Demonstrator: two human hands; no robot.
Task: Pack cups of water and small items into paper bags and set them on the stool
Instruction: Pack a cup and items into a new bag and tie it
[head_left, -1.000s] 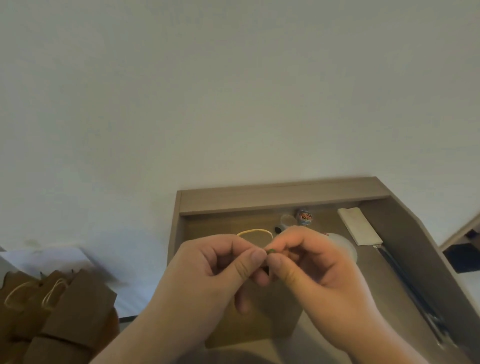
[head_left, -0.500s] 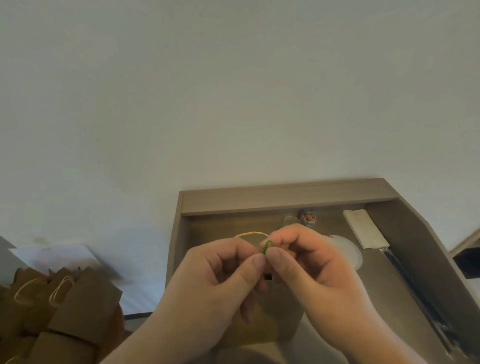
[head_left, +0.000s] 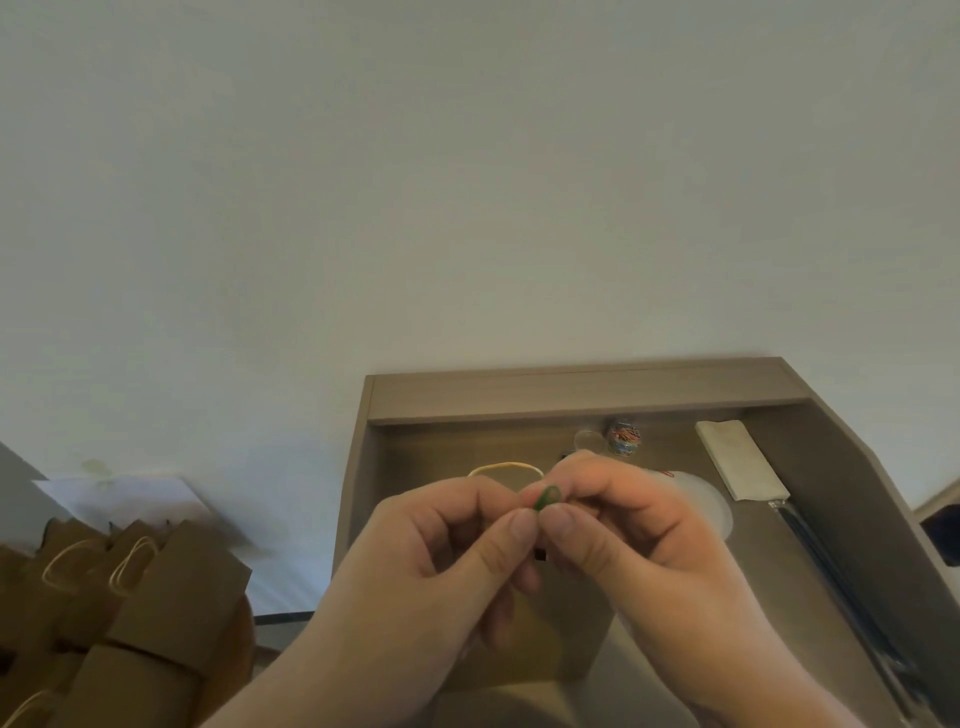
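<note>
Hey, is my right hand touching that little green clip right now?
Touching. The head view shows the right hand pinching the green clip between its thumb and forefinger, no gap.

A plain room, home or office — hard to tell which. A wood-grain counter (head_left: 571, 389) stands against a bare white wall (head_left: 467, 182), carrying a tub of coloured paper clips (head_left: 625, 435).

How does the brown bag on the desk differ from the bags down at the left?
The desk bag stands alone, mostly hidden behind the left hand and right hand, which pinch a small green clip; the left bags sit packed together in plain sight. The desk bag's handle arches upright; the left bags' handles lie flat against their sides. Both are brown paper with pale cord handles.
</note>
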